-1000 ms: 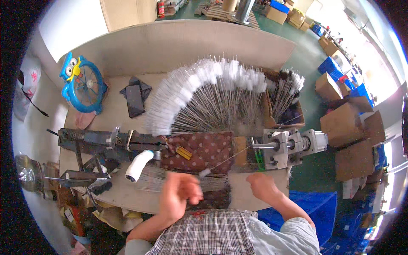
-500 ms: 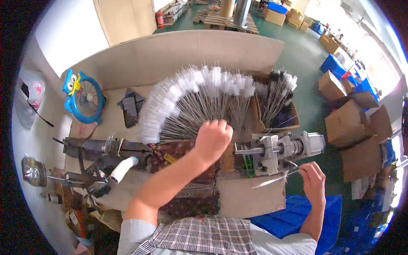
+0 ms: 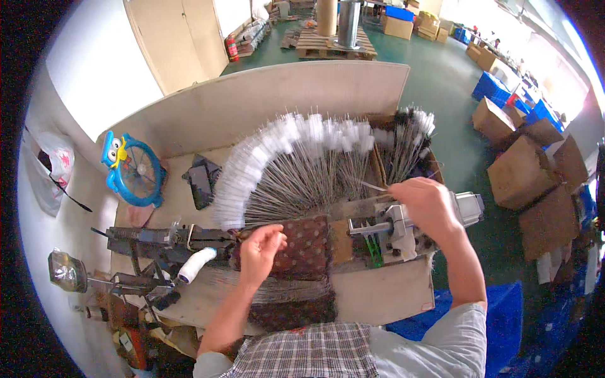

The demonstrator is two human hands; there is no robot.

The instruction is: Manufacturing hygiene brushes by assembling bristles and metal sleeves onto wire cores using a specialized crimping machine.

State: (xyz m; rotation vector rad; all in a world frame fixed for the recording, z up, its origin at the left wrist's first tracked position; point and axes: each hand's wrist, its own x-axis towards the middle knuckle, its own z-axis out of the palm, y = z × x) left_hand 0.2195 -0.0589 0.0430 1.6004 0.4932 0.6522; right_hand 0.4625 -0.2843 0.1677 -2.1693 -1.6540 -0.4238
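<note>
My right hand (image 3: 425, 200) is closed over the far edge of the machine, its fingers pinching a thin, wire-stemmed brush (image 3: 373, 185). The brush's stem points left toward the pile, and its far end blurs into it. White-tufted brushes (image 3: 296, 135) lie fanned in a wide arc at the back of the table, thin metal stems gathered toward me. My left hand (image 3: 258, 252) hovers by the left edge of a brown dotted cloth (image 3: 302, 249), thumb and fingertips pressed together; whatever they hold is hidden. Loose wires (image 3: 277, 282) lie across the cloth's near part.
A motor-driven machine (image 3: 409, 223) with a shaft stands right, a dark clamp fixture (image 3: 157, 242) left. Beside the fixture is a white roll (image 3: 196, 264). Behind sit a blue fan (image 3: 135, 170) and a box of dark and white brushes (image 3: 406, 145). A board (image 3: 265, 94) edges the back.
My right hand has moved from beyond the machine's near right side up and left to its far side. My left hand has drawn back from the brush stems toward the cloth's left edge.
</note>
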